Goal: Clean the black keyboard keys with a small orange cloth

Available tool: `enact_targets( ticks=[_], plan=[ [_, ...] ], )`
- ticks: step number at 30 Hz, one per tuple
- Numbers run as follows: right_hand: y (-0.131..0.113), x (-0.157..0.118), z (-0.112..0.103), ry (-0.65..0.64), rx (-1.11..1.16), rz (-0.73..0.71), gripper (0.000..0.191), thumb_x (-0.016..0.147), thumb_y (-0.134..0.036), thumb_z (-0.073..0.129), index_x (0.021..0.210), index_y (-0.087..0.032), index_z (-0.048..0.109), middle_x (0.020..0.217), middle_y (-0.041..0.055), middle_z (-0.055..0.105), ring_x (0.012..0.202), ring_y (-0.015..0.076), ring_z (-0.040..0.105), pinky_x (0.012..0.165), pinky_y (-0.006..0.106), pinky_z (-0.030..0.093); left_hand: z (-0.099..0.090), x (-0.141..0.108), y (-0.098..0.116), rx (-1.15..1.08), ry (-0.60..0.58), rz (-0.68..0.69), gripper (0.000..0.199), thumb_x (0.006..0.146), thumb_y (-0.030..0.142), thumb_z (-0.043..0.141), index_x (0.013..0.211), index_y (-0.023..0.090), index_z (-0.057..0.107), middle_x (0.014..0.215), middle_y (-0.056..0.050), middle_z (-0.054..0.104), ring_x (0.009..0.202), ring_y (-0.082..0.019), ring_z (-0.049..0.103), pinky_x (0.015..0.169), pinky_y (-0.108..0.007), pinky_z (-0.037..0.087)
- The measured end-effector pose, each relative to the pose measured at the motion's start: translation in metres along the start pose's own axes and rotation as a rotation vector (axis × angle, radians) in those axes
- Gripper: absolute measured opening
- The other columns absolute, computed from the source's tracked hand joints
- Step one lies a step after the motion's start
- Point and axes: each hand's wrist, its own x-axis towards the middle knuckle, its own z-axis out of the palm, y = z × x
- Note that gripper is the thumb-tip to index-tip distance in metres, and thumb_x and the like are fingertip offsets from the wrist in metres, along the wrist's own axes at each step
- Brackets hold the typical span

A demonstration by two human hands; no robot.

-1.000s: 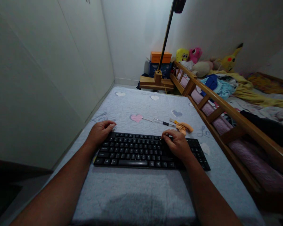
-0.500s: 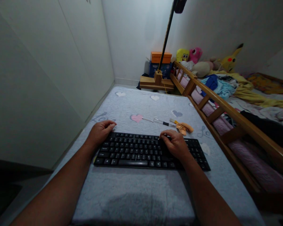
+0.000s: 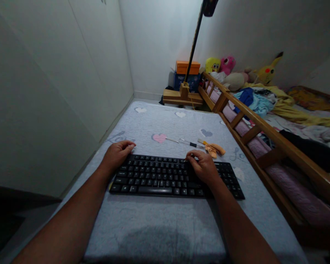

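A black keyboard (image 3: 154, 174) lies flat across the patterned cover. My left hand (image 3: 117, 154) rests at its back left corner, thumb and fingers curled together; what they hold, if anything, is hidden. Over the right part of the keys, my right hand (image 3: 203, 165) is closed in a pinch, its fingertips near the back row. A tiny pale tip shows at those fingertips, too small to name. Behind the keyboard lie a thin metal tool with a black grip (image 3: 193, 144) and a brush-like tool with a yellow neck (image 3: 202, 142), beside a crumpled orange cloth (image 3: 215, 149).
The pale blue cover (image 3: 154, 223) spreads over the work surface. Along the right runs a wooden bed rail (image 3: 253, 113), with bedding and plush toys beyond. A white cabinet (image 3: 57, 84) stands at left. At the back are a lamp pole on a wooden base (image 3: 181, 97) and an orange box (image 3: 187, 67).
My right hand has shifted very slightly, its pinch staying over the back row of keys. My left hand and the keyboard look nearly unchanged.
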Motion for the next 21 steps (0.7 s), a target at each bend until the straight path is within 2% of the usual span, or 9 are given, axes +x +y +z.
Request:
enact_targets(
  ticks=[7, 21],
  plan=[
    [0.0010, 0.0021, 0.0016, 0.016, 0.008, 0.011, 0.015, 0.089, -0.019, 0.054, 0.081, -0.022, 0.067, 0.082, 0.0046, 0.074, 0.081, 0.0217, 0.067, 0.079, 0.033, 0.047, 0.0005, 0.0010, -0.0003, 0.006, 0.000, 0.011, 0.038, 0.075, 0.051, 0.057, 0.088, 0.019, 0.075, 0.088, -0.005, 0.077, 0.086, -0.027, 0.069, 0.086, -0.037, 0.050],
    [-0.0059, 0.0011, -0.0008, -0.033, -0.045, 0.015, 0.015, 0.088, -0.018, 0.053, 0.079, -0.021, 0.064, 0.080, 0.0042, 0.072, 0.078, 0.0202, 0.065, 0.076, 0.031, 0.045, -0.0011, -0.0016, 0.0067, -0.003, 0.001, 0.011, 0.037, 0.075, 0.051, 0.058, 0.086, 0.020, 0.075, 0.086, -0.005, 0.077, 0.084, -0.026, 0.068, 0.081, -0.035, 0.050]
  ],
)
